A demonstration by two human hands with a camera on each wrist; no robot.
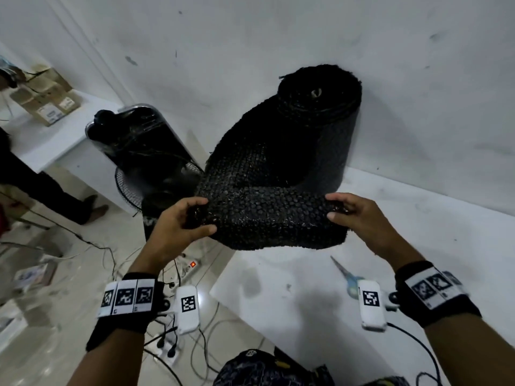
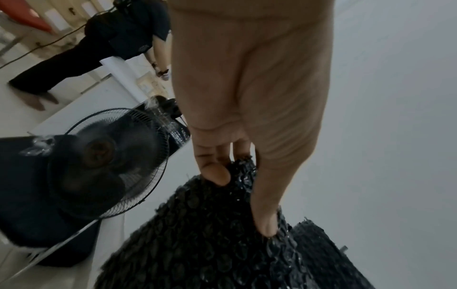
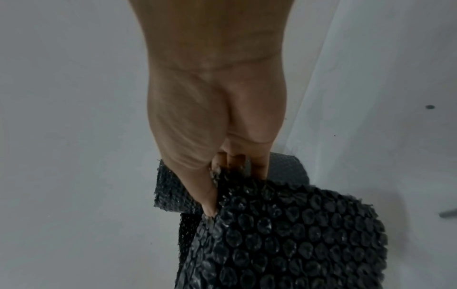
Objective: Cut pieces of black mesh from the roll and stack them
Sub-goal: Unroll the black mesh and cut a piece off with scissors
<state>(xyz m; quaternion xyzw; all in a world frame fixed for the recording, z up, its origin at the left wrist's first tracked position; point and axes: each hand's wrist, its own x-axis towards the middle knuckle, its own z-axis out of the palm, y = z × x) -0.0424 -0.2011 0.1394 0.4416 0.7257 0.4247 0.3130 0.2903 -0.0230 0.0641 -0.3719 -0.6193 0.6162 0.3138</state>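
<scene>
The roll of black mesh (image 1: 317, 107) is stood on end on the white table (image 1: 418, 246), against the white wall (image 1: 278, 37), and a loose length of the bubbled black sheet (image 1: 267, 213) is drawn out from it toward the person and folded over at its near end. The left side of this fold is pinched by the left hand (image 1: 181, 221), with the thumb laid along the near face and the fingers curled over the top edge; in the left wrist view the thumb tip (image 2: 219, 176) is seen pressed into the bubbled surface. The right side of the fold is gripped by the right hand (image 1: 356, 215), thumb toward the person and fingers hooked over the far edge, and in the right wrist view the fingers (image 3: 235, 160) are seen tucked behind the sheet while the thumb is laid on its front. The fold is held raised above the table, near the roll. A pair of scissors with light blue handles (image 1: 347, 277) is left lying on the table, nearer the person than the roll and below the right hand. To the left of the roll, off the table, a black fan (image 1: 156, 185) is stood, and farther left the legs of another person (image 1: 41, 188) are seen. A white power strip (image 1: 192, 267) with a lit red switch is laid on the floor, left of the table's edge.
</scene>
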